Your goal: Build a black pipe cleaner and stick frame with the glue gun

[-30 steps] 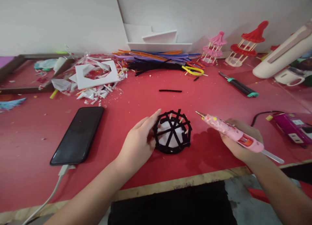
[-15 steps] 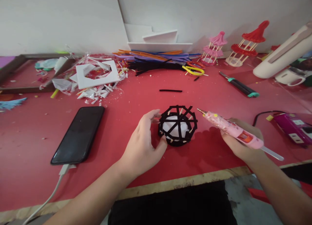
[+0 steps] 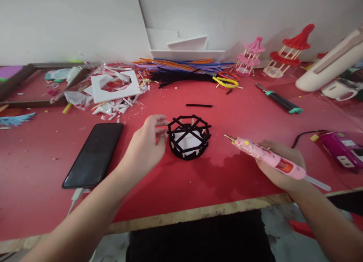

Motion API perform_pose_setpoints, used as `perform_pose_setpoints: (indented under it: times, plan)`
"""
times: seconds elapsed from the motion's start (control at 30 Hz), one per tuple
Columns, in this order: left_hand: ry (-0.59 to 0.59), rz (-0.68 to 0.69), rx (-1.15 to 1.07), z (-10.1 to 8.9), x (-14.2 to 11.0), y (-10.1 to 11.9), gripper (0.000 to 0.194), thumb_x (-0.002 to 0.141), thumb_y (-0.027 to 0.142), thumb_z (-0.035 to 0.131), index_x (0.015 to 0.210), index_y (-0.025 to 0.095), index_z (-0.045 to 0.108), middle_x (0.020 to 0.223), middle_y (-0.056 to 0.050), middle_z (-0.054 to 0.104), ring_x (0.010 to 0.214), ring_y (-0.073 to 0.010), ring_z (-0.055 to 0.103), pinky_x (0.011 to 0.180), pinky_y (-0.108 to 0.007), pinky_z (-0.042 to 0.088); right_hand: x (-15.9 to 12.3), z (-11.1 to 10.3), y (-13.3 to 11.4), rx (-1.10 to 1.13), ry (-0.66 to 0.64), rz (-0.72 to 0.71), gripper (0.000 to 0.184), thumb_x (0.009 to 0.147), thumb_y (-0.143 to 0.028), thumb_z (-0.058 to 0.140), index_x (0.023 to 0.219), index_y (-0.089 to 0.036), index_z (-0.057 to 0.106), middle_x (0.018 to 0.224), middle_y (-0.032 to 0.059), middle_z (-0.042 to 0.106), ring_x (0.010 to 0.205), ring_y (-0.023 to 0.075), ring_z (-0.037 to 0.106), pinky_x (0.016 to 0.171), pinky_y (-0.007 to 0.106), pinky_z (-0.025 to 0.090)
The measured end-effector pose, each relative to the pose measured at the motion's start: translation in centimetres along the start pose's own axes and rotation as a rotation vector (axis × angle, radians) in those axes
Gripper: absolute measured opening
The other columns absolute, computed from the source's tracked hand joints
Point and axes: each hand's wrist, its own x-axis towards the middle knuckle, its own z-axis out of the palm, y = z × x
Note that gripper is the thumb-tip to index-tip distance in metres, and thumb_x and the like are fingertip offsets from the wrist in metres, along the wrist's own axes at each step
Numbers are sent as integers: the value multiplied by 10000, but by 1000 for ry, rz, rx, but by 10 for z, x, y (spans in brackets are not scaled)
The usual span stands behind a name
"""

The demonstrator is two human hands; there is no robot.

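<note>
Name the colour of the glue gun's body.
The glue gun has a pink body, seen best in the head view.

Dim, diffuse light; soft shadows across red table (image 3: 150, 197); fine detail smeared.

Cage (image 3: 188, 130) stands on table (image 3: 210, 195), phone (image 3: 93, 156) to its left, glue gun (image 3: 269, 157) to its right. Strip (image 3: 199, 105) lies behind cage; cutter (image 3: 282, 102) lies behind glue gun.
</note>
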Motion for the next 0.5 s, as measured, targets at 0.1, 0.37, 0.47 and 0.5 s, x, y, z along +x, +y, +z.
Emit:
perform_pose_setpoints:
  times: [0.1,0.37,0.47,0.5]
  plan:
    - [65,-79,-215,2,2,1,413,768,98,503,1167,205,486,1230,-136,636,1139,-275,670,948,-487,554,7,-6,-17,-20,-6,19,77,918,-260,620,852,-231,646,748,4,630,662,180,615,585,321,536]
    - [156,35,-107,40,-52,22,1043,611,527,875,1352,247,198,1448,-199,302,1387,-395,402,1098,-623,408,48,-19,-34,-48,11,157,96,819,-231,670,741,-249,618,604,-27,580,520,156,543,462,288,424]
    - [165,29,-56,48,-51,18,1082,594,497,888,1347,235,158,1433,-219,300,1379,-411,418,1080,-631,413,71,-19,-28,-31,119,131,93,823,-250,678,736,-246,645,616,-15,618,575,178,596,551,320,497]
    - [157,28,-59,49,-48,16,1023,634,446,867,1341,235,158,1414,-213,336,1358,-397,453,1066,-626,427,76,-17,-25,-13,136,106,76,827,-258,674,753,-248,658,653,-7,647,622,190,626,602,337,524]
